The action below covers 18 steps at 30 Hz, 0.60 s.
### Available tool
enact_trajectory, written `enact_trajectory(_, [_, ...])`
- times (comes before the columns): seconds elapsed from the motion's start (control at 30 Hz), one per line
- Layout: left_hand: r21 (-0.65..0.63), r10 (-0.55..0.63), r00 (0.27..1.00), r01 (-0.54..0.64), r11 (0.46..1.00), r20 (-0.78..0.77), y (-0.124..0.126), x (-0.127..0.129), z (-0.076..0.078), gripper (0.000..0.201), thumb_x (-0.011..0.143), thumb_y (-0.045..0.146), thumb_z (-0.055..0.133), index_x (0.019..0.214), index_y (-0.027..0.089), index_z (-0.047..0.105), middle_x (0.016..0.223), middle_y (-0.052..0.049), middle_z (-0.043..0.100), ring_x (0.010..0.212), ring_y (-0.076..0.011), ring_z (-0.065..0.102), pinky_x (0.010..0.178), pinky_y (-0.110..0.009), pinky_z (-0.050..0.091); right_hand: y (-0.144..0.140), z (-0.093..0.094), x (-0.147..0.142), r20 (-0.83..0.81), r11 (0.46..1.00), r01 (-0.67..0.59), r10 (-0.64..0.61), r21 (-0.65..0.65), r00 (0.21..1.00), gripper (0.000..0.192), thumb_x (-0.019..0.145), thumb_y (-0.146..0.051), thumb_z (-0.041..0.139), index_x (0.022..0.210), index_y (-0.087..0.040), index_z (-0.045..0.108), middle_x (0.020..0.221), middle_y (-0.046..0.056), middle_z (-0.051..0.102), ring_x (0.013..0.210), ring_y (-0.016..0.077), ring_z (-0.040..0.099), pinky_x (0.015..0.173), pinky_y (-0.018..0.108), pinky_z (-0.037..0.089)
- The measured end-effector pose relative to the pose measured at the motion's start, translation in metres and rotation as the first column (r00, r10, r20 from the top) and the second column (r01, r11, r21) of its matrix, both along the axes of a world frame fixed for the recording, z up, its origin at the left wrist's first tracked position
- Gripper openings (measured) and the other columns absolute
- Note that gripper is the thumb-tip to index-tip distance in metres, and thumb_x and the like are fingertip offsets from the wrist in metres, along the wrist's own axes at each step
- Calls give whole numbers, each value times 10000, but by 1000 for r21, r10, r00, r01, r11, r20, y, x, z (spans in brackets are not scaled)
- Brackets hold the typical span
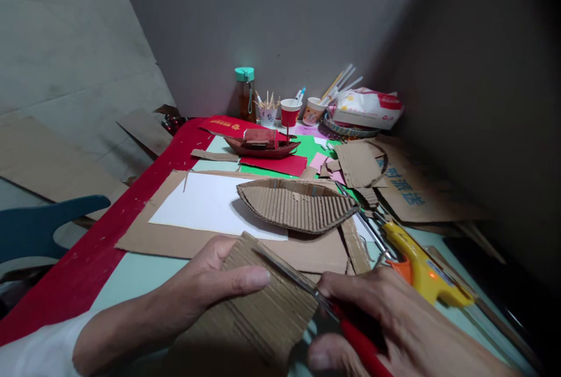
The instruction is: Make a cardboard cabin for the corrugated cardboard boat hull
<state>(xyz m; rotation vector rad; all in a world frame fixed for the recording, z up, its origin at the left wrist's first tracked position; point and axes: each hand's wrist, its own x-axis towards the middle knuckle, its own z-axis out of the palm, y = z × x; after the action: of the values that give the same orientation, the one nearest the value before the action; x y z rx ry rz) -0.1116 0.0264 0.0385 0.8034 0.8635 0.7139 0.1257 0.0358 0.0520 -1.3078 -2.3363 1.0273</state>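
My left hand (219,283) grips a piece of corrugated cardboard (258,312), its thumb lying across the top face. In my right hand (390,318) is a pair of scissors with red handles (357,336). One scissor blade lies over the cardboard's upper part, pointing toward its top corner; the other blade is hidden. Just beyond my hands, a boat hull made of corrugated cardboard (298,204) rests on a white sheet (193,204) and a larger cardboard sheet (149,237).
Behind the hull stands a finished-looking brown model boat (263,146). Right lie a yellow glue gun (425,272) and cardboard scraps (359,163). At the back are a bottle (246,96), a red paper cup (290,113) with pens and a tissue pack (366,109) against the wall.
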Motion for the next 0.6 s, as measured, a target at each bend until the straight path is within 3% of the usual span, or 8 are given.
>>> enact_trajectory(0.13, [-22,2,1000,-2,1000,-7,0,-2,-3,427,888,241,698,1314,254,676,1006,-59,822,926,-233,757,958,-361,527,-1,1,-4,4,999,32,-32,-3,999,322,829,-528,669,682,-250,737,603,16,686,542,174,639,504,249,495])
enact_trajectory(0.27, [7,-33,999,33,999,-9,0,-1,-3,398,894,243,690,1291,235,694,1017,-73,821,932,-247,760,866,-325,554,-1,6,-6,-6,999,21,-21,-41,1000,284,775,-514,723,699,-242,754,628,16,678,531,162,620,480,234,474])
enact_trajectory(0.37, [30,-48,999,47,998,9,-2,2,-1,351,888,238,696,1237,221,728,1037,-73,817,974,-245,751,867,-302,548,-2,9,-9,77,995,68,-62,-77,995,344,725,-564,739,698,-222,745,703,48,672,502,152,577,424,236,432])
enact_trajectory(0.47, [32,-61,998,61,998,21,-3,3,-1,358,892,260,692,1245,209,723,1030,-80,816,987,-256,746,902,-327,539,-1,9,-13,158,994,64,-50,-86,986,298,711,-507,777,668,-220,709,617,23,621,493,149,547,417,232,387])
enact_trajectory(0.6, [47,-66,997,64,997,34,-3,1,-4,335,890,270,700,1219,219,738,1021,-72,816,981,-245,746,876,-306,538,-2,1,-13,107,996,-16,25,-87,994,275,789,-457,727,654,-225,665,522,-14,576,472,143,539,417,232,346])
